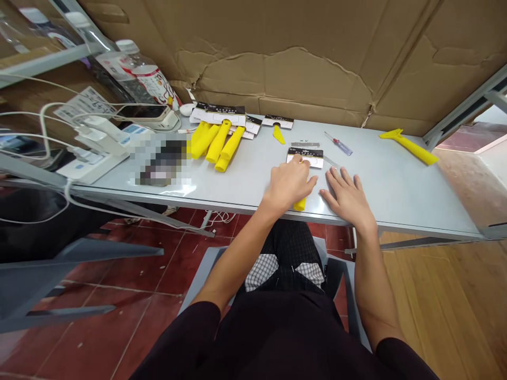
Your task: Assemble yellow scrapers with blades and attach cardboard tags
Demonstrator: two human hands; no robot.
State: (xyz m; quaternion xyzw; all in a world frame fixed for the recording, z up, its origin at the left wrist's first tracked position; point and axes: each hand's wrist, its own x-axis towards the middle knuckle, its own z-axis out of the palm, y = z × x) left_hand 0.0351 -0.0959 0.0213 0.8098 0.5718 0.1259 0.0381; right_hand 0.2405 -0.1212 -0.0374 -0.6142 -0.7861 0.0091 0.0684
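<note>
My left hand lies over a yellow plastic handle, its fingers curled on it and hiding most of it. The handle's black-and-white header card sticks out beyond my fingertips. My right hand rests palm down on the table, open, with its fingers spread and nothing in it. Just past its fingertips is a thin metal strip, partly under the card. Another flat metal strip lies behind the card. A screwdriver with a clear purplish handle lies farther back.
Several carded yellow handles are piled at the left, and a small carded yellow piece lies behind. A yellow tool with a forked head is at the right. Power strip, phone and bottles crowd the left end. Cardboard walls the back.
</note>
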